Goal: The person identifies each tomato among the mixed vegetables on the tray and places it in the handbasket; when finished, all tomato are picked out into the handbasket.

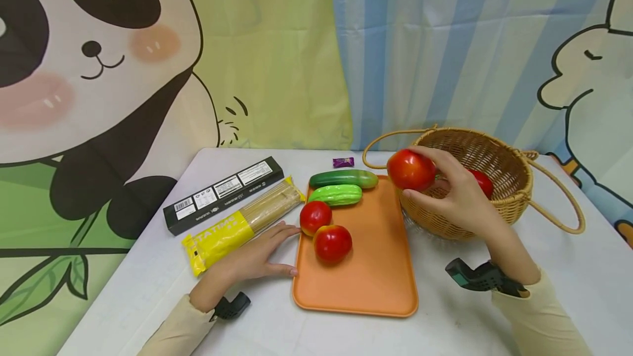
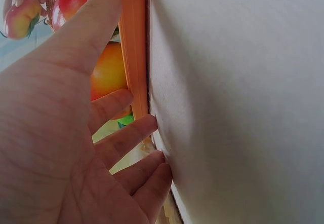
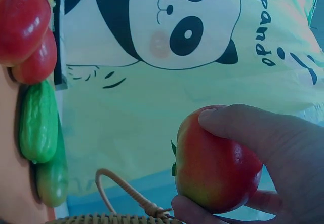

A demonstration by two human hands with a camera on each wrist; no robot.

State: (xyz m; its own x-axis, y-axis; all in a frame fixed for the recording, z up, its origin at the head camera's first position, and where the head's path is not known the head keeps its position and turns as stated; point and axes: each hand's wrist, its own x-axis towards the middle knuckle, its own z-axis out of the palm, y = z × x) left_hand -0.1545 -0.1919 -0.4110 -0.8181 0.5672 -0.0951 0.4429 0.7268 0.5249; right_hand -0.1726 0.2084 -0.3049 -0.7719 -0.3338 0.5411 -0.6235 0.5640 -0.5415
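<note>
My right hand (image 1: 457, 191) holds a red tomato (image 1: 411, 170) in the air between the orange tray (image 1: 378, 257) and the wicker basket (image 1: 445, 224). In the right wrist view the thumb and fingers pinch this tomato (image 3: 217, 160), whose green stem end shows. My left hand (image 1: 259, 254) rests at the tray's left edge with fingers spread, seen also in the left wrist view. Two more tomatoes lie on the tray close to it, the nearer tomato (image 1: 333, 244) and the farther tomato (image 1: 315, 217). Behind them lie a light green ridged gourd (image 1: 336, 195) and a dark green cucumber (image 1: 344, 178).
A red item (image 1: 482, 183) sits inside the basket, partly hidden by my right hand. Left of the tray lie a yellow noodle packet (image 1: 222, 240) and a long black box (image 1: 225, 194). A small purple packet (image 1: 343, 162) lies behind the tray. Patterned curtains hang behind the table.
</note>
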